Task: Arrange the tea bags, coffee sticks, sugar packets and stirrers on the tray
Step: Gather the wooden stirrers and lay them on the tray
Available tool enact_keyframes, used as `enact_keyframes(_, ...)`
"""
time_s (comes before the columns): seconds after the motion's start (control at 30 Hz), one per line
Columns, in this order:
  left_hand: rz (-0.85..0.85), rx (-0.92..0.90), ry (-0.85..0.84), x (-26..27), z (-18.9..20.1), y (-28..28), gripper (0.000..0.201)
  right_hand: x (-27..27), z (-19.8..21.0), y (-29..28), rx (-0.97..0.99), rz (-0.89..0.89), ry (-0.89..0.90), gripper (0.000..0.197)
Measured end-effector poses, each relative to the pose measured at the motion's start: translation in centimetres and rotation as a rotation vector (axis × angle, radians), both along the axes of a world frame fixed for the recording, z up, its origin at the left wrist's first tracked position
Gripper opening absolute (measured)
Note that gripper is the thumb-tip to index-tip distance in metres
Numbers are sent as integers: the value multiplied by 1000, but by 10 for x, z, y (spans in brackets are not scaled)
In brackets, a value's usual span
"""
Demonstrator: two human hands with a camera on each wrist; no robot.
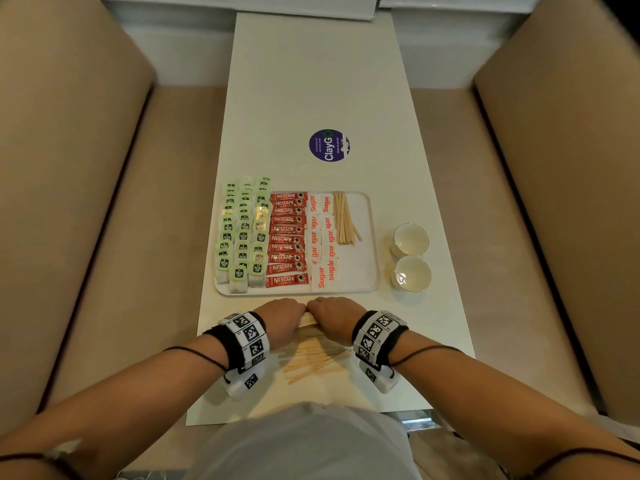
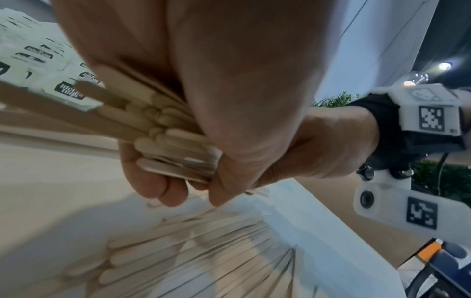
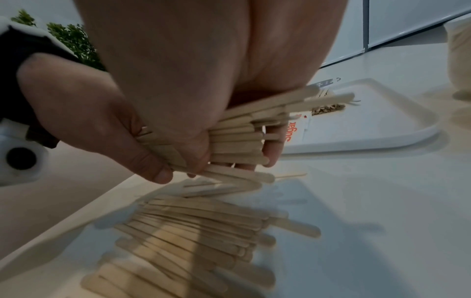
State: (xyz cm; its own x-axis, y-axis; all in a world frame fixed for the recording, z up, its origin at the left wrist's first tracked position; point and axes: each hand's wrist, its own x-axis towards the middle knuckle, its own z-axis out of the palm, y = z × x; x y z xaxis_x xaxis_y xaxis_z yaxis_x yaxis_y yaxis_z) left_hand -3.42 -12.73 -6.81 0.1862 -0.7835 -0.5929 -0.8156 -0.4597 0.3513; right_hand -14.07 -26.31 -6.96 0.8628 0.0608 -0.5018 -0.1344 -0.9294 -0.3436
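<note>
A white tray (image 1: 372,237) holds green tea bags (image 1: 242,233) in rows at its left, red coffee sticks (image 1: 286,239) beside them, white sugar packets (image 1: 321,237), and a few wooden stirrers (image 1: 343,220). Just in front of the tray my left hand (image 1: 282,317) and right hand (image 1: 334,315) meet and together grip a bundle of stirrers (image 2: 175,141) (image 3: 237,139) lifted off the table. Fingers and thumbs curl round the bundle in both wrist views. More loose stirrers (image 1: 315,360) (image 3: 193,231) lie fanned on the table beneath my hands.
Two white cups (image 1: 411,239) (image 1: 412,273) stand on the table right of the tray. A round purple sticker (image 1: 329,145) lies beyond the tray. Beige seats (image 1: 86,220) flank the narrow white table (image 1: 311,81) on both sides.
</note>
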Motion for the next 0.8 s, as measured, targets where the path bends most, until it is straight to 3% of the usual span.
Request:
enact_keyframes(0.27, -37, -38, 127, 11, 12, -1, 29, 2, 9, -3, -119, 106, -119, 40)
enact_keyframes(0.43, -56, -60, 111, 14, 20, 2, 31, 10, 20, -2, -37, 45, 55, 37)
enact_keyframes(0.8, 106, -35, 128, 5, 24, 3, 24, 18, 44, 7, -155, 49, 81, 26)
